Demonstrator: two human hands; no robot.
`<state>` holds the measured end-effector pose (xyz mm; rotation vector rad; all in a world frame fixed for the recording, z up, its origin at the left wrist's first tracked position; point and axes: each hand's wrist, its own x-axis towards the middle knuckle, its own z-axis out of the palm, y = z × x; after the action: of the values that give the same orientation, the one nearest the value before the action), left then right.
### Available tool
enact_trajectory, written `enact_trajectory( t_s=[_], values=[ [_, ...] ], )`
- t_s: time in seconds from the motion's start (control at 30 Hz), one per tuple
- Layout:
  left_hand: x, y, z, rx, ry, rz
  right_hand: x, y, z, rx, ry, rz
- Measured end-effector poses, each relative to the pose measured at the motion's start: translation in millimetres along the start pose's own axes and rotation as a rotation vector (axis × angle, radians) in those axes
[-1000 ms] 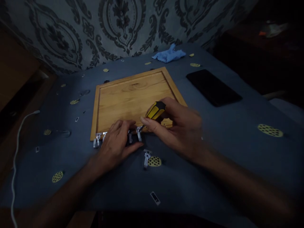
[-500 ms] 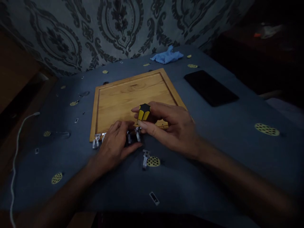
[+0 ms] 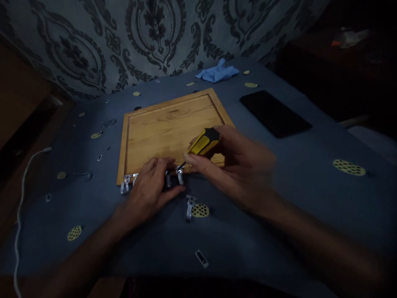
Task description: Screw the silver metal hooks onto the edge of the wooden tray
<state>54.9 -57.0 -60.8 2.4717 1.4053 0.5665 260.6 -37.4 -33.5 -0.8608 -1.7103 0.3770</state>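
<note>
A yellow-and-black screwdriver (image 3: 203,142) is gripped in my right hand (image 3: 238,165), tilted so that its tip meets a silver metal hook (image 3: 180,175) on the near edge of a framed wooden board (image 3: 167,130). My left hand (image 3: 150,182) rests over that same edge, its fingers stretched on the wood and its thumb spread out in front of the hooks. Another hook (image 3: 125,184) sits at the board's near left corner. Others are partly covered by my left hand. One loose hook (image 3: 190,207) lies on the cloth in front of the board.
A black phone or tablet (image 3: 275,114) lies right of the board. Behind it is a crumpled blue cloth (image 3: 217,72). A white cable (image 3: 21,203) runs down the left side. The dark tablecloth (image 3: 248,248) has printed yellow pineapples, and patterned fabric stands at the back.
My right hand has shifted right, and the screwdriver has gone from nearly upright to leaning right, its shaft now showing. My left hand, the board and the hooks have stayed put.
</note>
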Motion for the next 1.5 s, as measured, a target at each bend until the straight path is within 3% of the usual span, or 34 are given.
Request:
enact_trajectory(
  t_s=[0.27,0.9,1.33,1.5],
  values=[
    [-1.0,-1.9,1.4,0.031,0.020,0.021,1.9,3.5,1.2,-0.109,-0.010,-0.062],
    [-0.6,-0.1,-0.2,0.012,0.000,0.006,0.4,7.5,3.0,-0.114,-0.039,-0.153],
    [0.2,0.4,-0.9,0.007,0.006,0.001,-0.2,4.9,1.2,-0.143,-0.034,-0.086],
    [-0.1,0.3,-0.7,-0.008,-0.001,-0.013,-0.4,6.3,3.3,-0.143,-0.033,-0.123]
  ],
)
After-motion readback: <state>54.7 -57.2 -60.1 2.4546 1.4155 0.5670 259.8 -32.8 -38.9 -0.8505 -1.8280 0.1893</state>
